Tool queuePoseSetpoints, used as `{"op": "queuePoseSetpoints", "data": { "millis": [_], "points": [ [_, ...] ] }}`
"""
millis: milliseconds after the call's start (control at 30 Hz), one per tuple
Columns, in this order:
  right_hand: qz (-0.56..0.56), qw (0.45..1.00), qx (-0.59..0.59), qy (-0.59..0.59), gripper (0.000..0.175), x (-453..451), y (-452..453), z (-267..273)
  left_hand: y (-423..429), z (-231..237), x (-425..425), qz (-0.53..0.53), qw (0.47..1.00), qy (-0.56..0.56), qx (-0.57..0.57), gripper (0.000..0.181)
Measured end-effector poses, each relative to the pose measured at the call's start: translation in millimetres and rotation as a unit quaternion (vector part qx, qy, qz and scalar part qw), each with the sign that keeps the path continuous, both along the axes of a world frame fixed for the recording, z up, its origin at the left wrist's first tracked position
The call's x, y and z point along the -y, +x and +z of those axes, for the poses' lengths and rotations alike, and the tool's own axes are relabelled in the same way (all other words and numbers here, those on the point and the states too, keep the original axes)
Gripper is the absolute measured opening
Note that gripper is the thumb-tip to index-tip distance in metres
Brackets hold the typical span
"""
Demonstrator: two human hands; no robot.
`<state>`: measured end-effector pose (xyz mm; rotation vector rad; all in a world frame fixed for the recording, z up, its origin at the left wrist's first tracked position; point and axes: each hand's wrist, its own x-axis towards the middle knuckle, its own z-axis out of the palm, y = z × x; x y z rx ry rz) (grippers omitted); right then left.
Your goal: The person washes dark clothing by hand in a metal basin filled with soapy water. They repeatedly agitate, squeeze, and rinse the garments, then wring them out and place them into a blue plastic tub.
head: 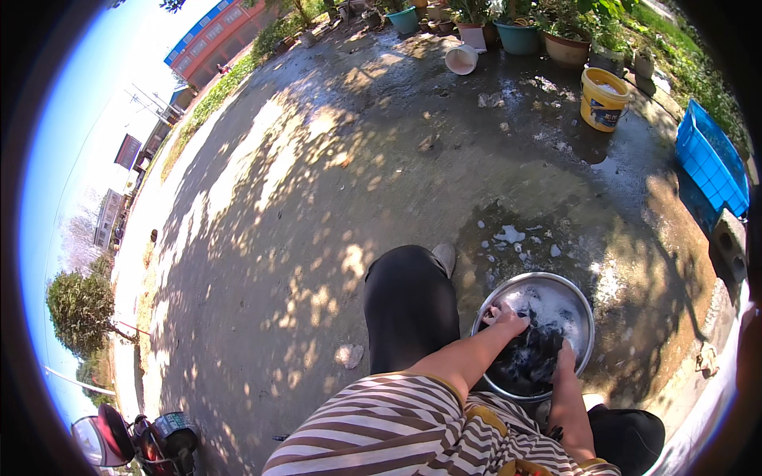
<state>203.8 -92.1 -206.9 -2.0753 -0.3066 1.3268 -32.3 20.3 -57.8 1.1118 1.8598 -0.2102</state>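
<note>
A round metal basin (585,297) stands on the wet ground between my knees, with white suds and dark water in it. Dark wet cloth (536,351) lies in the suds. My left hand (507,320) is at the basin's left side, its fingers bent around or against something at the edge of the cloth; the grip is not plain. Against the right side of the cloth is my right hand (564,358), its fingers partly hidden in the basin.
Suds (510,234) are spattered on the concrete beyond the basin. A yellow bucket (601,107), a blue plastic crate (708,160) and a concrete block (729,241) stand to the right. A white bucket (461,60) lies tipped near potted plants. A motorcycle (149,437) is at lower left.
</note>
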Motion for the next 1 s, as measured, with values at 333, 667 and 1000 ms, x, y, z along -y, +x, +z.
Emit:
{"op": "queuePoseSetpoints", "data": {
  "millis": [333,667,1000],
  "points": [
    [-0.116,0.943,-0.311,-0.039,0.097,-28,1,45,-19,-95,-27,0.139,0.944,-0.019,0.3,0.098],
    [-0.069,0.972,-0.222,-0.041,0.083,-71,0,5,34,-49,-76,0.021,0.95,-0.099,0.296,0.1],
    [-0.082,0.971,-0.147,0.167,0.047,-89,-9,49,71,-24,-62,-0.151,0.928,0.118,0.319,0.101]
  ]
}}
